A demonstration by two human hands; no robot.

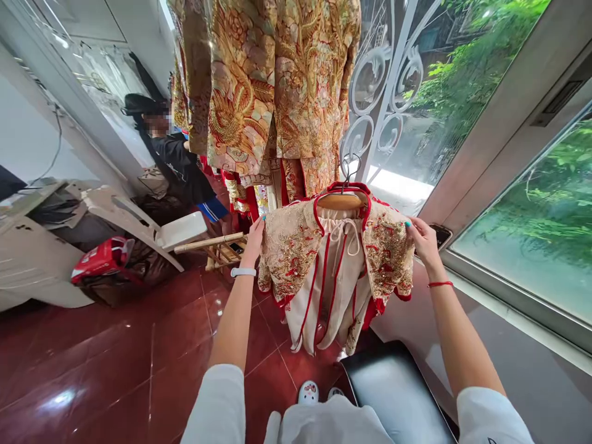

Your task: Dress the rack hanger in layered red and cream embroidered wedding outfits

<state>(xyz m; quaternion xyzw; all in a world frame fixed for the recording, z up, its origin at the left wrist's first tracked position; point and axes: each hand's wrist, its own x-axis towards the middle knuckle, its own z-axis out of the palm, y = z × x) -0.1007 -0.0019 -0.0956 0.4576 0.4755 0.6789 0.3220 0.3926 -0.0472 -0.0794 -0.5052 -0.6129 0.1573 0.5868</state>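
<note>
A cream and gold embroidered jacket with red trim (296,253) hangs open on a wooden hanger (341,200) in front of me. My left hand (254,237) pinches the jacket's left shoulder edge. My right hand (420,242) grips the right shoulder edge in the same way. The jacket's pale lining and a drawstring show between the two front panels. Its hem hangs above the red floor.
Large gold embroidered robes (272,86) hang behind the jacket. A black padded stool (398,388) stands at my feet. Another person in black (178,163) crouches at the back left near a white folding chair (152,225). A window (531,240) fills the right side.
</note>
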